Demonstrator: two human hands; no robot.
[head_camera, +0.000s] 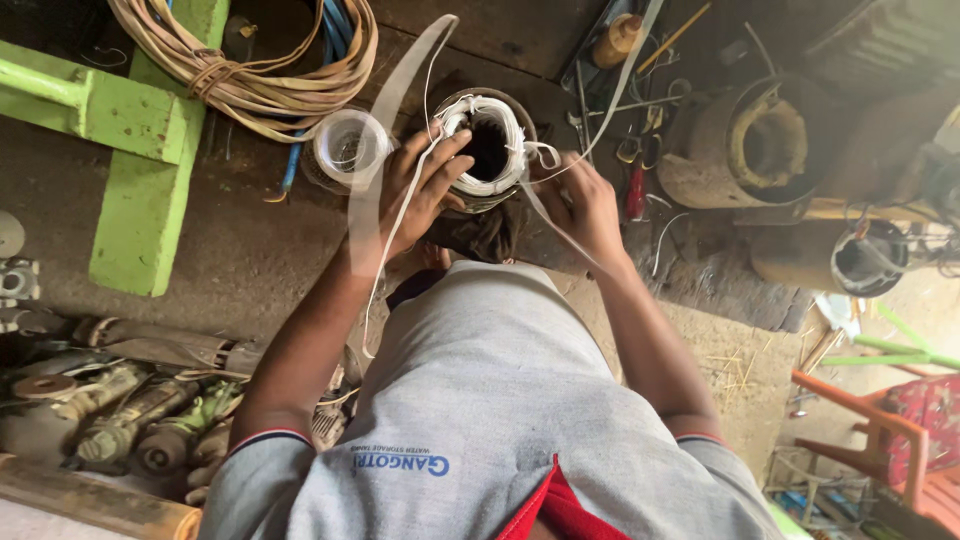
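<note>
A round motor stator (487, 150) stands upright on the bench, its winding wrapped in white tape. My left hand (425, 190) rests on the stator's left rim, with a thin white cord running over its fingers and down my forearm. My right hand (582, 203) is at the right rim and pinches a white tape strip (545, 152) that comes off the winding. A long clear strip (400, 80) arcs over the stator from the left. Beside my left hand lies a roll of translucent tape (350, 146).
A green metal frame (140, 140) and a coil of tan cable (260, 70) lie at the upper left. Two other stators (760, 145) (868, 260) sit to the right, with hand tools (640, 150) between. Old motor parts (130, 410) are piled at lower left; an orange chair (880, 430) stands at lower right.
</note>
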